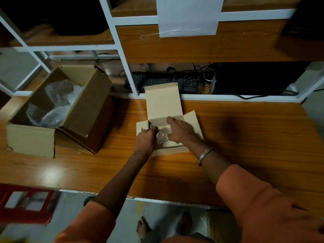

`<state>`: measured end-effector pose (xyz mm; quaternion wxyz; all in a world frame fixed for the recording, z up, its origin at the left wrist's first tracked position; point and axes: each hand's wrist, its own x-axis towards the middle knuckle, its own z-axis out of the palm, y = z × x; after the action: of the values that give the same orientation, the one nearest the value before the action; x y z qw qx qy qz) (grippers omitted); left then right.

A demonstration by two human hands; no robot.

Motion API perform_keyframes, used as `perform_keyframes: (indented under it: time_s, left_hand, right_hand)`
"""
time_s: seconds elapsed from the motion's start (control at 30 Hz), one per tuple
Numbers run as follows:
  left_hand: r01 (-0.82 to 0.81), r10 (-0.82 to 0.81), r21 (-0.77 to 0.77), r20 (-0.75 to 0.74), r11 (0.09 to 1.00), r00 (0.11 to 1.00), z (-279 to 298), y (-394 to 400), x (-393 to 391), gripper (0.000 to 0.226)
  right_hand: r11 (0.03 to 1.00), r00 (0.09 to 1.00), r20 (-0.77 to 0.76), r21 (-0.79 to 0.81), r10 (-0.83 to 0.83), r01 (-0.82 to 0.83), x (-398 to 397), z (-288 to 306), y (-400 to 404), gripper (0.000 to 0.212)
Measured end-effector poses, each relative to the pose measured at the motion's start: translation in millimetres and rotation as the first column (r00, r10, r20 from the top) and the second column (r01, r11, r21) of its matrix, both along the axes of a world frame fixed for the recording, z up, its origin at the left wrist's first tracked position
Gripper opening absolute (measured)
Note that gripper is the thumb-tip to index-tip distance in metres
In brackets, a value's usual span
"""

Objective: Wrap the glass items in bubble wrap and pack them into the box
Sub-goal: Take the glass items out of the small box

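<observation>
Clear glass item (161, 136) sits between my fingers in the small pale cardboard box (163, 102); left hand (146, 139) grips it, right hand (180, 131) rests relaxed beside. I judge unpacking; next, lift gently.

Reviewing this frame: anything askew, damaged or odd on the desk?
Nothing is spilled or broken. The large cardboard box at the left sits tilted, leaning on a second box beneath it, with bubble wrap loose inside. Both hands, left hand and right hand, are at the small carton around a clear glass item.

On the desk (245, 130), the small box (163, 102) sits right of the large carton (31, 139) (keyboard (157, 81) behind).
</observation>
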<state>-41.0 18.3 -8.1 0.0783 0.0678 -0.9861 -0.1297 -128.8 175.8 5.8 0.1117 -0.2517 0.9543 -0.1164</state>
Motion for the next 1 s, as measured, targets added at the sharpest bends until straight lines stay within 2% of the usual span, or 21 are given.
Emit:
perform_keyframes:
  time_s: [0.07,0.17,0.23,0.3,0.4,0.5,0.57,0.67,0.87,1.0]
  left_hand:
    - [-0.009,0.009,0.024,0.012,1.0,1.0,3,0,-3,0.018]
    - [-0.029,0.029,0.077,-0.001,0.997,1.0,5,-3,-7,0.019]
    - [-0.036,0.047,0.152,-0.069,0.988,0.997,9,-4,-6,0.024]
    - [-0.06,0.09,0.218,-0.128,0.974,0.988,17,3,0,0.037]
    - [-0.104,0.147,0.265,-0.147,0.959,0.978,30,24,16,0.046]
    - [-0.077,0.111,0.267,-0.115,0.961,0.987,36,53,36,0.045]
    - [-0.02,0.039,0.242,-0.073,0.97,0.997,35,73,45,0.04]
    - [0.031,-0.035,0.19,0.019,0.981,0.999,24,100,50,0.043]
    - [0.074,-0.086,0.062,0.214,0.995,0.973,4,138,48,0.041]
    - [0.019,-0.031,0.08,0.161,0.997,0.986,3,142,47,0.036]
  right_hand:
    - [1.0,0.999,0.027,-0.024,0.019,-0.018,1,1,2,0.061]
    - [0.997,1.0,0.008,-0.074,-0.018,0.019,7,8,9,0.035]
    - [0.979,0.992,-0.077,-0.188,-0.095,0.079,15,12,19,0.02]
    - [0.931,0.98,-0.085,-0.337,-0.181,0.142,27,21,36,0.012]
    - [0.835,0.955,-0.035,-0.495,-0.295,0.24,54,37,72,0.012]
    - [0.746,0.912,0.036,-0.563,-0.409,0.357,81,34,112,0.029]
    - [0.688,0.851,0.074,-0.556,-0.519,0.467,97,26,134,0.035]
    - [0.64,0.762,0.083,-0.488,-0.642,0.593,111,16,157,0.027]
    - [0.736,0.817,0.128,-0.373,-0.562,0.565,117,-15,163,0.009]
    - [0.762,0.831,0.129,-0.342,-0.541,0.549,117,-21,161,0.014]
